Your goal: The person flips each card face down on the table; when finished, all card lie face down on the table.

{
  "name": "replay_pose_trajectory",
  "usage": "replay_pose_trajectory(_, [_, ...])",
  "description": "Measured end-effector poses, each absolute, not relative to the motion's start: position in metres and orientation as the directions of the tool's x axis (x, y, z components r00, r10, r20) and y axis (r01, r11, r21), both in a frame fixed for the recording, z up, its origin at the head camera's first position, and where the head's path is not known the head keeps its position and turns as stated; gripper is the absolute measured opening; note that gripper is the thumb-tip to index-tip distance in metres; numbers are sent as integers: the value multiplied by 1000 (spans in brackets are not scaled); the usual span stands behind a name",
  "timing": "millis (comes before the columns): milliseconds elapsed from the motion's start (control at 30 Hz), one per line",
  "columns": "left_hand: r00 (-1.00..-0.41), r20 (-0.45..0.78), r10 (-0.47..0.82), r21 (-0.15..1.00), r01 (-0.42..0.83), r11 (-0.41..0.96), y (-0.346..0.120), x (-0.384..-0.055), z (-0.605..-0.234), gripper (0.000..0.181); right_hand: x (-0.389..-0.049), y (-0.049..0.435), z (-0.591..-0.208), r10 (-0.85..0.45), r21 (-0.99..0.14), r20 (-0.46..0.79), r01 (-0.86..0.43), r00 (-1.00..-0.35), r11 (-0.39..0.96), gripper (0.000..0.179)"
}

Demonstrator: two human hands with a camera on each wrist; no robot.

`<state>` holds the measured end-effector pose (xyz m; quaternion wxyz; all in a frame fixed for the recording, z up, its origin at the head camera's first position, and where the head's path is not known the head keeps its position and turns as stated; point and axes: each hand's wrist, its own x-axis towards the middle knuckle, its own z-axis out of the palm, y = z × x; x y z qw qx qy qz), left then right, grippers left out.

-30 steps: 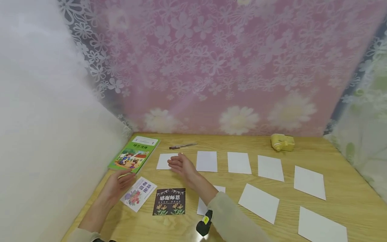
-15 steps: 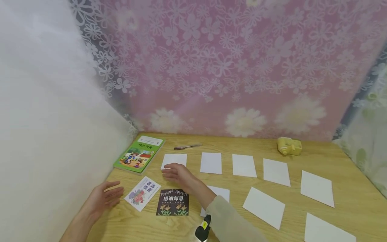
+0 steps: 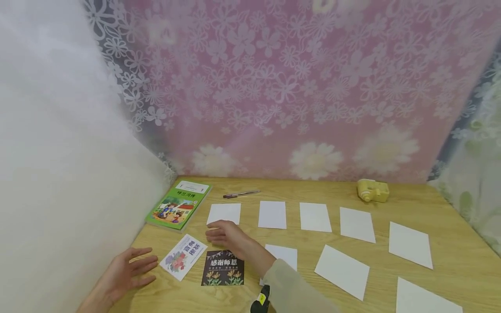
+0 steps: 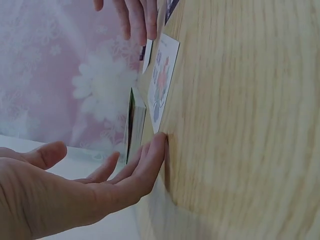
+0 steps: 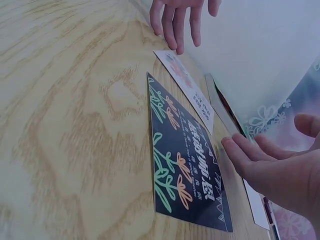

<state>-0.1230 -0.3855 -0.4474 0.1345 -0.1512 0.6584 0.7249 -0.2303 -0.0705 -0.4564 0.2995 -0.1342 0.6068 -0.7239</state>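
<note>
In the head view, my left hand (image 3: 127,271) is left of a white card with printed flowers and purple lettering (image 3: 184,257). Its fingers are loosely extended and hold nothing. My right hand (image 3: 231,237) has its relaxed fingers above the far edge of a black card with white lettering and drawn flowers (image 3: 223,274), also holding nothing. The right wrist view shows the black card (image 5: 185,165) lying flat, with the right hand (image 5: 280,165) beyond it. In the left wrist view, the left fingertips (image 4: 159,140) are near the flower card's (image 4: 162,80) end; I cannot tell whether they touch.
A green book (image 3: 180,206) lies at the back left by the white wall, with a pen (image 3: 241,194) to its right. Several blank white cards (image 3: 272,214) are spread in two rough rows to the right. A small yellow object (image 3: 372,190) stands at the back right.
My left hand has drawn back from beside the book, leftward and nearer to me. My right hand has come down from over a blank card to the black card's far edge. The cards look unmoved.
</note>
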Motion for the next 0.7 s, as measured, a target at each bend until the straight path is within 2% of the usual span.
replay_pose_trajectory(133, [-923, -384, 19, 922, -385, -33, -385, -129, -446, 58, -226, -70, -451, -603, -936, -172, 319, -779, -145, 54])
replay_pose_trajectory(300, [-929, -368, 36, 930, -367, 39, -375, -140, -445, 61, -212, -68, -433, -635, -880, -222, 433, -740, -197, 52])
replay_pose_trajectory(500, [-940, -342, 9, 933, -338, 124, -361, -158, -444, 62, -204, -64, -434, -613, -826, -291, 516, -735, -227, 62])
replay_pose_trajectory(700, [-942, -334, -21, 923, -332, 195, -362, -160, -443, 63, -194, -71, -441, -637, -764, -315, 586, -704, -270, 68])
